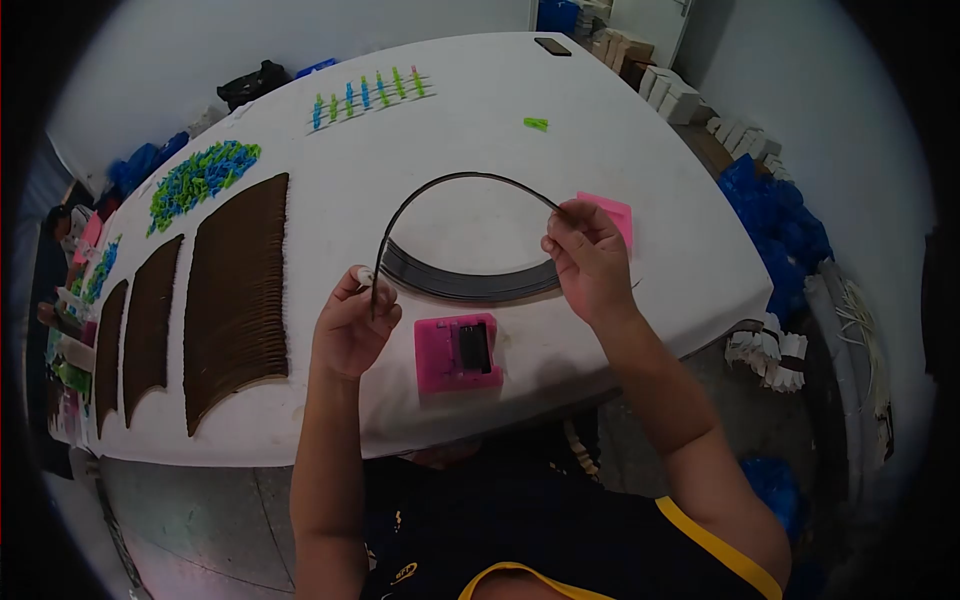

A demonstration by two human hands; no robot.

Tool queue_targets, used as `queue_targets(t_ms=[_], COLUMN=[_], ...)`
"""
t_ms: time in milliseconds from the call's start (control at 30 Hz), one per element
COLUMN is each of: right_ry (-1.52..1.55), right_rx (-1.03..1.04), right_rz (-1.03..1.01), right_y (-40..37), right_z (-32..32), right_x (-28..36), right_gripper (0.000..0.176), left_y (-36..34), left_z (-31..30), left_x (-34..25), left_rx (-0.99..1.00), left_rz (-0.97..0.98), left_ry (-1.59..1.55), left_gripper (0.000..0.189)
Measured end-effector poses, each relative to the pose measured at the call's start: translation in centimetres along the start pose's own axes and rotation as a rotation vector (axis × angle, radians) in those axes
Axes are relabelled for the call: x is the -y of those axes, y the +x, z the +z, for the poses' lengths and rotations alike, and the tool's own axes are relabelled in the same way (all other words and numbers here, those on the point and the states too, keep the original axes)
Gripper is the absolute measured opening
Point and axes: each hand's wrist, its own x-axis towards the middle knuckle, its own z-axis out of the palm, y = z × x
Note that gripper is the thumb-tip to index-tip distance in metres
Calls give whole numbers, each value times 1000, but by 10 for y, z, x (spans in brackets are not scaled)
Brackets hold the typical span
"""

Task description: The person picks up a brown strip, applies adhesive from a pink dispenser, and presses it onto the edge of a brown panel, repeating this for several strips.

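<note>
A thin dark flexible strip (470,174) is bent into an arch above the white table. My left hand (355,318) pinches one end, with something white wrapped on a finger. My right hand (588,255) grips the other end. Beneath the arch lies a curved stack of similar dark strips (470,284), its right end hidden by my right hand. Between my forearms sits a pink block (432,360) with a black device (473,348) on it. Just beyond my right hand is a pink tray-like piece (618,215).
Three dark brown piles of strips (238,300) lie on the left of the table (480,120). Behind them is a heap of green and blue clips (205,180). Rows of clips (370,92), a green clip (536,124) and a phone (552,46) lie further back. Another person (66,225) is at far left.
</note>
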Motion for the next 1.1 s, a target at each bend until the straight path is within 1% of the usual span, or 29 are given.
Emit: queue_targets(t_ms=[67,100,133,167,200,233,267,300,367,400,433,500,533,567,633,700,767,800,867,900,967,1000,1067,1100], right_ry=[-17,-31,-43,-37,-41,-45,-83,-75,-146,-140,-174,-202,-253,-306,-342,-379,-484,-482,-543,-543,-619,-619,-679,-677], right_rx=[16,-12,-36,-18,-86,-153,-131,-111,-141,-121,-110,-80,-74,-70,-50,-40,-35,-32,-28,-24,-6,-3,11,10], right_rz=[-20,-35,-46,-36,-29,-20,-11,1,53,62,95,134,167,198,219,237,268,270,307,309,324,325,326,332], right_y=[6,10,15,22,30,40,50,61,85,97,109,134,146,158,181,202,221,230,247,254,268,275,288,293], right_z=[2,2,2,3,2,1,-4,-8,-12,-14,-16,-18,-19,-21,-24,-25,-23,-23,-24,-22,-20,-22,-27,-28], right_x=[-7,-10,-13,-14,-12,-12,-12,-12,-17,-20,-25,-37,-44,-52,-69,-85,-98,-105,-119,-124,-133,-138,-148,-152], right_gripper=[22,21,21,21,21,21,21,21,20,20,19,18,18,18,18,18,19,19,17,17,18,18,19,19], left_y=[10,15,20,25,31,38,47,56,76,86,99,125,136,149,176,199,221,230,247,252,262,266,273,277], left_z=[-1,-4,-8,-12,-15,-19,-23,-28,-38,-45,-52,-67,-77,-86,-102,-121,-135,-136,-141,-141,-142,-140,-136,-138], left_x=[4,4,3,0,-3,-8,-13,-17,-25,-29,-31,-32,-36,-38,-45,-54,-60,-62,-64,-66,-70,-73,-77,-78], left_rx=[2,-1,2,2,-10,-23,-35,-44,-94,-34,-39,-359,-426,-427,-621,-650,-765,-768,-847,-850,-803,-805,-805,-809], left_rz=[7,19,22,30,52,79,105,126,161,177,198,349,368,385,409,399,240,243,185,190,89,91,-11,-14], left_ry=[53,55,10,-36,-31,-117,-203,-198,-330,-396,-390,-493,-527,-524,-443,-378,-190,-189,-64,-65,-44,-46,15,14], left_gripper=[13,13,13,13,13,11,9,9,10,15,15,18,20,20,22,25,25,25,27,27,28,28,27,27])
